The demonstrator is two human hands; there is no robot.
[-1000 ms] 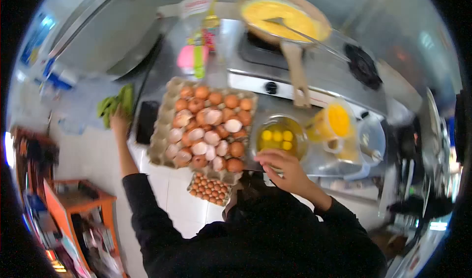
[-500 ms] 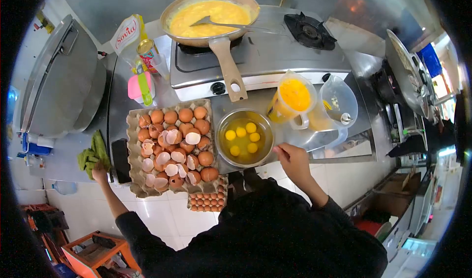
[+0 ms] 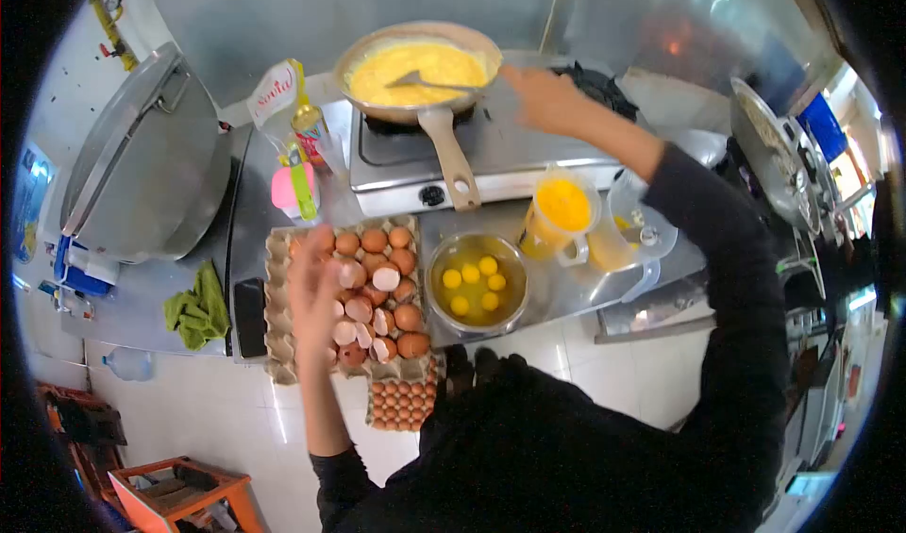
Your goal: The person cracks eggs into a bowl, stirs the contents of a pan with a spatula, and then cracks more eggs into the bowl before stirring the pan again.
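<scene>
In the head view, upper centre, the right hand point(image 3: 545, 101) is beside the pan point(image 3: 401, 114) holding the spatula point(image 3: 413, 80); whether its fingers grip the handle, I cannot tell. Centre left, the blurred left hand point(image 3: 315, 292), fingers loose and empty, hovers over the egg tray point(image 3: 280, 325); mid-frame sits a bowl point(image 3: 515, 299)

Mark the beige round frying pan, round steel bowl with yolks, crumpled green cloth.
Beige round frying pan point(image 3: 446, 156): head view, on its handle.
Round steel bowl with yolks point(image 3: 478, 326): head view, on its near wall.
Crumpled green cloth point(image 3: 198, 308): head view, middle of its folds.
</scene>
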